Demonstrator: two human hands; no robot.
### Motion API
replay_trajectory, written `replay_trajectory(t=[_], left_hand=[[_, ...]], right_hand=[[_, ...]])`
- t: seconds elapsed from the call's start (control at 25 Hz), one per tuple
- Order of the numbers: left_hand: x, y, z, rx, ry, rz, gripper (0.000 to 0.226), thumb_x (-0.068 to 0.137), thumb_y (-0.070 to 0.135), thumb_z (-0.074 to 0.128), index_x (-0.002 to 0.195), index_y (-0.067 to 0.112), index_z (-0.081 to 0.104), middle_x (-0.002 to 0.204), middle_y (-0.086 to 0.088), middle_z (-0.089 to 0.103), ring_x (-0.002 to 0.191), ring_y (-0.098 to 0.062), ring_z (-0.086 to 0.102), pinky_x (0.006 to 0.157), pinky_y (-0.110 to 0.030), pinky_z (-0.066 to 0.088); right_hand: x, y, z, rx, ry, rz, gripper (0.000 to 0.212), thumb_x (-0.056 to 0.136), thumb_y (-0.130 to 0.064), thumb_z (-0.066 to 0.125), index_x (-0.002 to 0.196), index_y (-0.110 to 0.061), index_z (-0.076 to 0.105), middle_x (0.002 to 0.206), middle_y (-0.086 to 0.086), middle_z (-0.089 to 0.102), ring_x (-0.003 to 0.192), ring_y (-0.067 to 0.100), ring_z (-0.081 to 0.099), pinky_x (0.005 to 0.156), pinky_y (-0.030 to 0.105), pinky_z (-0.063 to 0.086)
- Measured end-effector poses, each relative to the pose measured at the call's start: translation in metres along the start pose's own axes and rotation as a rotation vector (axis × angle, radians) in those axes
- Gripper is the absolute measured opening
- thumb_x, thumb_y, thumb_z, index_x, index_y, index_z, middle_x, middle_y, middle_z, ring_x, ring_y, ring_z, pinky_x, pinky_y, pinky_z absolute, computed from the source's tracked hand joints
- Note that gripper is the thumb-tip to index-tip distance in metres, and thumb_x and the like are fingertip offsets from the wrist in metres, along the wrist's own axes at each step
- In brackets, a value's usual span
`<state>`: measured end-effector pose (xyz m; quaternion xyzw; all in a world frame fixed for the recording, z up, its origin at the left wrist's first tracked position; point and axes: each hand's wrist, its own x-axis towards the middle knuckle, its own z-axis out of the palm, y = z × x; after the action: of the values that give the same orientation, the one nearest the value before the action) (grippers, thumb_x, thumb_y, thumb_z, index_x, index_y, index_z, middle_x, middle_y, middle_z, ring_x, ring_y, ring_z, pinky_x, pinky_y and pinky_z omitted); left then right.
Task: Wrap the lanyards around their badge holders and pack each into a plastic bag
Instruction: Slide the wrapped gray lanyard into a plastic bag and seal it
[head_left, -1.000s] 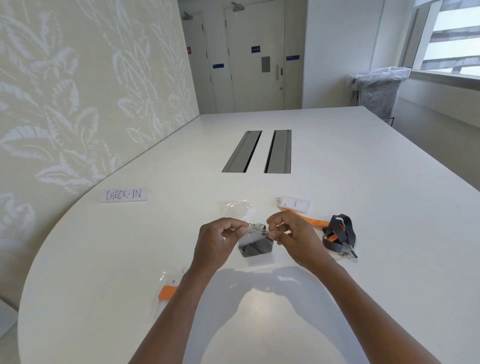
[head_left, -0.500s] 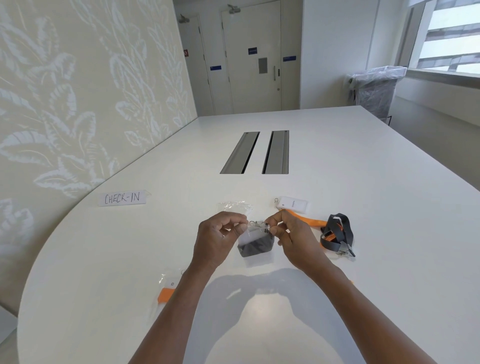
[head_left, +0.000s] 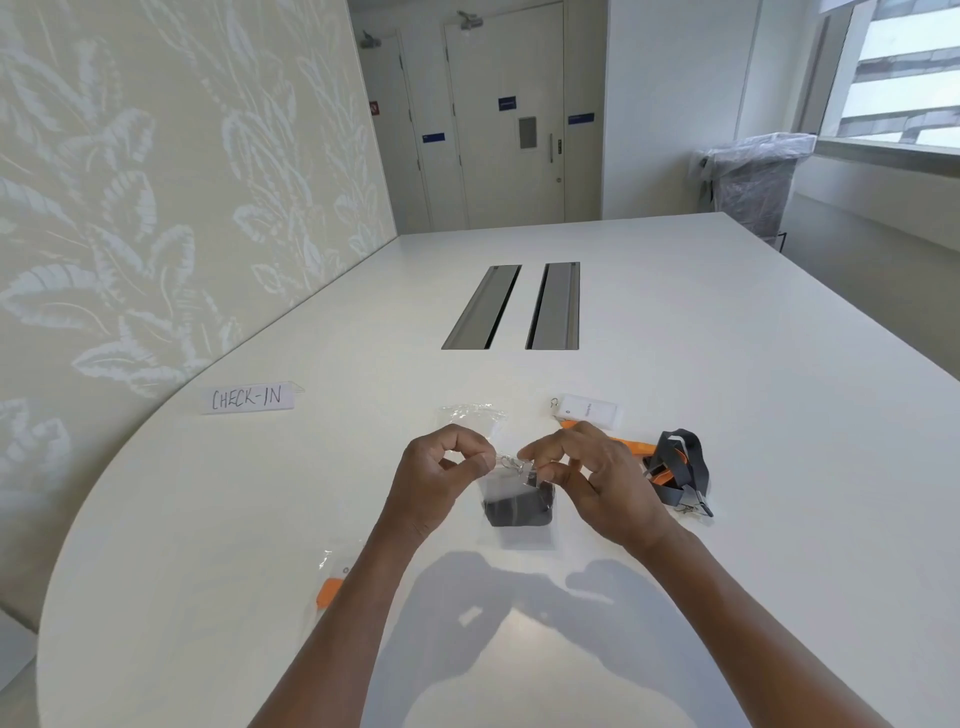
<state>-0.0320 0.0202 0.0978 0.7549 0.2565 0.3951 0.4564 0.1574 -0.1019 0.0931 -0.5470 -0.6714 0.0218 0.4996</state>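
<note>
A clear plastic bag hangs just above the white table, holding a badge holder wrapped in a dark grey lanyard. My left hand pinches the bag's top left corner. My right hand pinches the top right, where a metal clip pokes out. An empty clear bag lies behind my hands. A white badge holder with an orange lanyard lies to the right, beside a tangled grey and orange lanyard. A packed bag with an orange lanyard lies at the near left.
A handwritten CHECK-IN sign stands at the left by the patterned wall. Two metal cable slots are set in the table's middle. A plastic-covered bin stands beyond the far right corner.
Both hands have stayed at the bag's top edge, fingers shifting slightly along it. The bag has barely moved.
</note>
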Motion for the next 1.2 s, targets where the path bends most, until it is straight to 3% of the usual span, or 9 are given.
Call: replay_trajectory(t=[0.12, 0.2, 0.32, 0.48, 0.64, 0.84, 0.96, 1.08, 1.2], left_hand=[[-0.002, -0.002, 0.002, -0.214, -0.004, -0.038, 0.016, 0.071, 0.032, 0.072, 0.072, 0.016, 0.072, 0.093, -0.003, 0.075, 0.090, -0.012, 0.067, 0.074, -0.020, 0.050], [-0.001, -0.002, 0.003, -0.264, -0.030, -0.025, 0.016, 0.072, 0.029, 0.071, 0.074, 0.014, 0.069, 0.091, -0.005, 0.076, 0.092, -0.014, 0.068, 0.080, -0.020, 0.051], [0.002, -0.002, 0.000, -0.196, -0.059, -0.014, 0.012, 0.076, 0.029, 0.066, 0.077, 0.017, 0.064, 0.089, -0.005, 0.076, 0.091, -0.015, 0.067, 0.084, -0.022, 0.051], [0.000, -0.002, 0.002, -0.113, -0.105, -0.014, 0.006, 0.079, 0.031, 0.063, 0.077, 0.026, 0.062, 0.089, -0.002, 0.075, 0.089, -0.012, 0.067, 0.082, -0.021, 0.050], [0.003, -0.004, 0.001, -0.022, -0.156, -0.039, 0.006, 0.086, 0.022, 0.059, 0.084, 0.016, 0.058, 0.089, -0.001, 0.074, 0.088, -0.011, 0.066, 0.082, -0.026, 0.048], [0.000, -0.006, 0.004, 0.112, -0.180, -0.020, 0.011, 0.088, 0.022, 0.059, 0.087, 0.011, 0.057, 0.084, -0.008, 0.069, 0.081, -0.028, 0.063, 0.073, -0.032, 0.048], [0.000, -0.007, 0.007, 0.110, -0.136, 0.001, 0.010, 0.088, 0.023, 0.061, 0.086, 0.013, 0.058, 0.076, 0.003, 0.063, 0.072, -0.012, 0.057, 0.066, -0.021, 0.044], [-0.001, -0.010, 0.006, 0.101, -0.112, 0.005, 0.005, 0.088, 0.020, 0.061, 0.085, 0.017, 0.059, 0.079, 0.012, 0.061, 0.075, -0.006, 0.055, 0.067, -0.016, 0.043], [-0.004, -0.011, 0.005, 0.116, -0.119, -0.003, 0.008, 0.089, 0.020, 0.061, 0.082, 0.024, 0.058, 0.082, 0.013, 0.060, 0.078, -0.007, 0.053, 0.068, -0.016, 0.043]], right_hand=[[0.004, -0.002, 0.001, 0.062, -0.007, 0.036, 0.027, 0.090, 0.005, 0.065, 0.083, -0.021, 0.062, 0.085, -0.008, 0.071, 0.082, 0.021, 0.062, 0.079, 0.038, 0.052], [0.004, -0.001, 0.003, 0.156, -0.048, 0.110, 0.016, 0.092, 0.000, 0.065, 0.085, -0.014, 0.062, 0.082, -0.006, 0.067, 0.078, 0.017, 0.060, 0.072, 0.033, 0.051], [0.005, 0.001, 0.001, 0.246, -0.120, 0.188, 0.011, 0.087, -0.010, 0.075, 0.088, -0.016, 0.066, 0.081, -0.009, 0.066, 0.071, 0.011, 0.056, 0.066, 0.021, 0.046], [0.008, 0.005, 0.004, 0.170, -0.145, 0.213, 0.021, 0.087, -0.001, 0.070, 0.080, -0.019, 0.061, 0.077, -0.024, 0.061, 0.069, 0.001, 0.052, 0.064, 0.013, 0.041], [0.005, 0.009, 0.007, 0.130, -0.196, 0.269, 0.022, 0.094, 0.000, 0.059, 0.084, -0.020, 0.058, 0.068, -0.016, 0.063, 0.060, 0.001, 0.056, 0.059, 0.013, 0.042], [0.003, 0.010, 0.002, 0.225, -0.258, 0.279, 0.030, 0.089, -0.005, 0.072, 0.090, -0.034, 0.069, 0.068, -0.012, 0.063, 0.055, 0.007, 0.055, 0.054, 0.020, 0.048], [0.003, 0.009, 0.002, 0.257, -0.259, 0.306, 0.029, 0.079, -0.011, 0.084, 0.094, -0.033, 0.073, 0.070, -0.014, 0.056, 0.059, 0.010, 0.049, 0.056, 0.029, 0.047], [0.006, 0.010, 0.005, 0.194, -0.204, 0.319, 0.025, 0.079, -0.008, 0.083, 0.086, -0.031, 0.073, 0.070, -0.018, 0.056, 0.057, 0.006, 0.044, 0.054, 0.022, 0.041], [0.010, 0.007, 0.003, 0.089, -0.209, 0.319, 0.017, 0.084, -0.011, 0.078, 0.077, -0.024, 0.069, 0.074, -0.009, 0.065, 0.057, 0.007, 0.050, 0.057, 0.021, 0.041]])
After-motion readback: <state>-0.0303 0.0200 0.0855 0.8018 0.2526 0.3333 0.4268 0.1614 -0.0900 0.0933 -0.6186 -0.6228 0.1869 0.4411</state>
